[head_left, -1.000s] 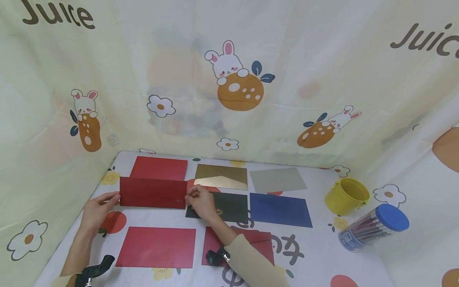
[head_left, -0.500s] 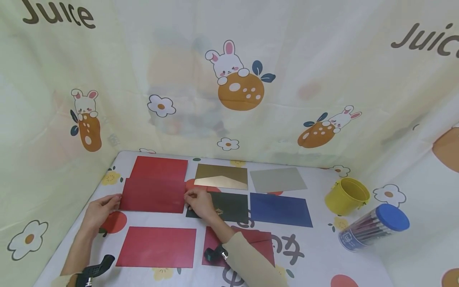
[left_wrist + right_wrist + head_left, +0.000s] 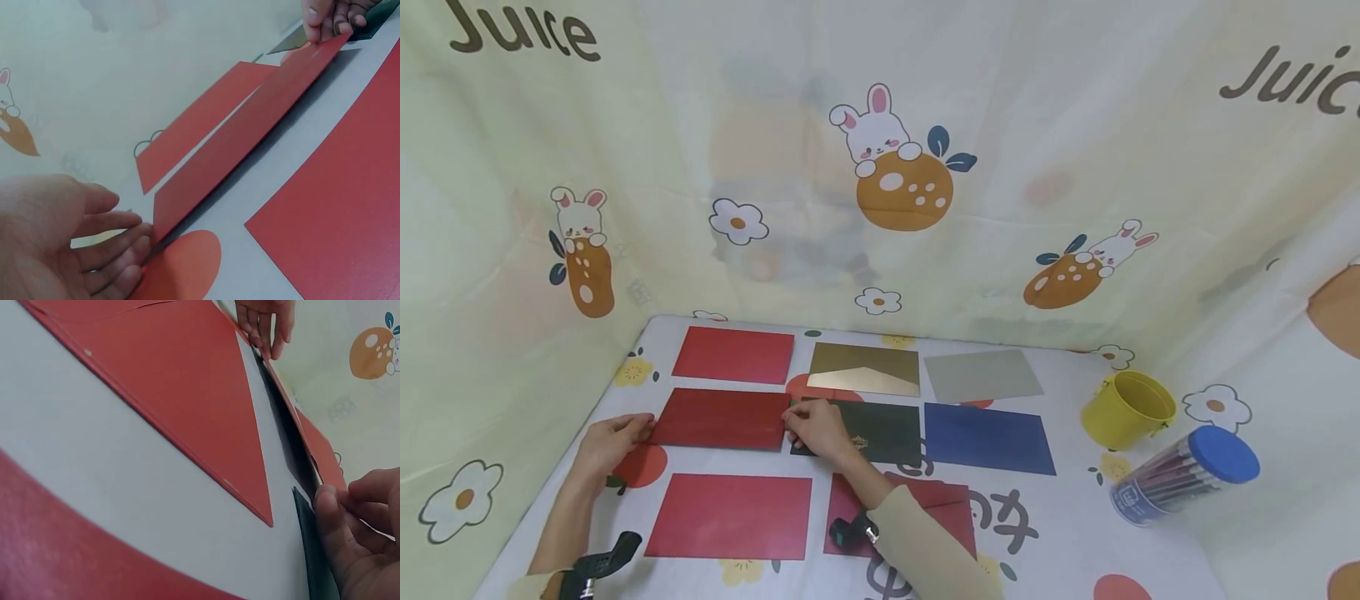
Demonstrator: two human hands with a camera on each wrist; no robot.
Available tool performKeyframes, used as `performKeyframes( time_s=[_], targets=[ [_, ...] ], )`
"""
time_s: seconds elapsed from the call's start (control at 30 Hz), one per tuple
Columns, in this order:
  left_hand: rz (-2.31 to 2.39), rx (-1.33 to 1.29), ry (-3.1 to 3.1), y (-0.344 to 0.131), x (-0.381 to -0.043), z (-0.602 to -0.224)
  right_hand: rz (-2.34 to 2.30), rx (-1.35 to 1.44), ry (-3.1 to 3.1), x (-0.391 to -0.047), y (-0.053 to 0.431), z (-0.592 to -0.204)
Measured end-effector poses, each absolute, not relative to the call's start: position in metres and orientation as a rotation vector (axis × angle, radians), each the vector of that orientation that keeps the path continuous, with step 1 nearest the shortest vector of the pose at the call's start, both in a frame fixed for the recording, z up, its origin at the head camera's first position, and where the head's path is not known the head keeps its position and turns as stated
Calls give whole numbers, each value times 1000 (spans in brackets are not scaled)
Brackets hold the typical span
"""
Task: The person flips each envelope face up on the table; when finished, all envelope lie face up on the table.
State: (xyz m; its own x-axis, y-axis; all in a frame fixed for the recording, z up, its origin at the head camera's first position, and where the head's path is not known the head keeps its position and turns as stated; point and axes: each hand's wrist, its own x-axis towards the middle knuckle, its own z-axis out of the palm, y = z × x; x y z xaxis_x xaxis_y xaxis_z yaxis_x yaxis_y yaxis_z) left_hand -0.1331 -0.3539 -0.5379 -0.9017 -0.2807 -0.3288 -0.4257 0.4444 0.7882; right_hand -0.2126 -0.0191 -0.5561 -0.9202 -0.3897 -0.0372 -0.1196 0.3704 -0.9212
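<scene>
A dark red envelope (image 3: 722, 418) lies between both hands in the head view; in the left wrist view a shadow under its near edge shows that edge off the table. My left hand (image 3: 610, 446) touches its left end with fairly straight fingers, the thumb apart from the paper in the left wrist view. With thumb and forefinger my right hand (image 3: 820, 429) pinches its right end, as the right wrist view shows. A dark green envelope (image 3: 887, 433) lies partly under that hand. Behind the held envelope is another red envelope (image 3: 733, 354); nearer lies a pinkish red envelope (image 3: 730, 517).
A gold envelope (image 3: 865, 367), a grey envelope (image 3: 981, 375) and a blue envelope (image 3: 988, 437) lie to the right. Beneath the right forearm is a red envelope (image 3: 940, 517). A yellow bucket (image 3: 1105, 417) and a blue-lidded tub of pens (image 3: 1172, 479) stand at far right.
The dark red envelope, earlier tilted up and overlapping the one behind, has come down and nearer, flatter to the table, baring the rear envelope. Both hands have lowered slightly with it.
</scene>
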Motion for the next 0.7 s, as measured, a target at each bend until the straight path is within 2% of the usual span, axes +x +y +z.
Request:
performKeyframes(
  time_s=[0.43, 0.7],
  targets=[
    [1419, -597, 2544, -358, -134, -535, -1488, -537, 2378, -212, -16, -552],
    [1429, -566, 2552, -359, -140, -534, -1622, -497, 2242, -225, -15, -551]
  ],
)
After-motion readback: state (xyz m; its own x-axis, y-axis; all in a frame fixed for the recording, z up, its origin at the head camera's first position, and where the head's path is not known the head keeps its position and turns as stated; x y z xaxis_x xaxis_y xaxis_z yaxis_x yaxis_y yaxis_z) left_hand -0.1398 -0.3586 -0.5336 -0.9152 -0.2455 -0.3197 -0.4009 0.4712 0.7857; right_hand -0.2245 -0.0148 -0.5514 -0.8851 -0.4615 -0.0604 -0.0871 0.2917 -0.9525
